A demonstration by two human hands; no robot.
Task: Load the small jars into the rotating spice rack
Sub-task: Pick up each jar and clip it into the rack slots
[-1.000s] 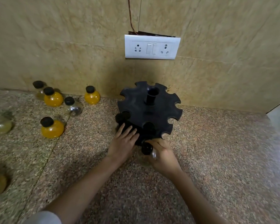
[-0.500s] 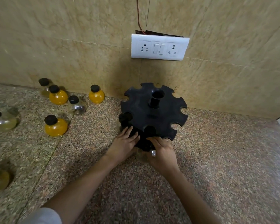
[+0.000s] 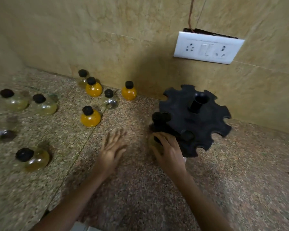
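Plainly the jars [image 3: 90,116] are smooth, round and breakable, best taken by the black cap or neck; most stand loose on the counter [image 3: 140,189] left of the rack [image 3: 194,120]. Left hand [image 3: 113,150] spread empty; right hand [image 3: 169,150] rests curled at the rack's near edge, grip unclear

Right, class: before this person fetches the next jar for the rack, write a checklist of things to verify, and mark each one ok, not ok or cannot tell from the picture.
1. Left hand free to pick: ok, open and empty above the granite counter.
2. Right hand steadying the black spice rack: ok, it rests on the rack's near edge.
3. Jar under the right hand fully seated: cannot tell, the hand hides it.
4. Empty notches left on the rack: ok, several open around the rim.
5. Next jar within reach: ok, probably; the nearest orange jar stands upright, capped, left of the hand.
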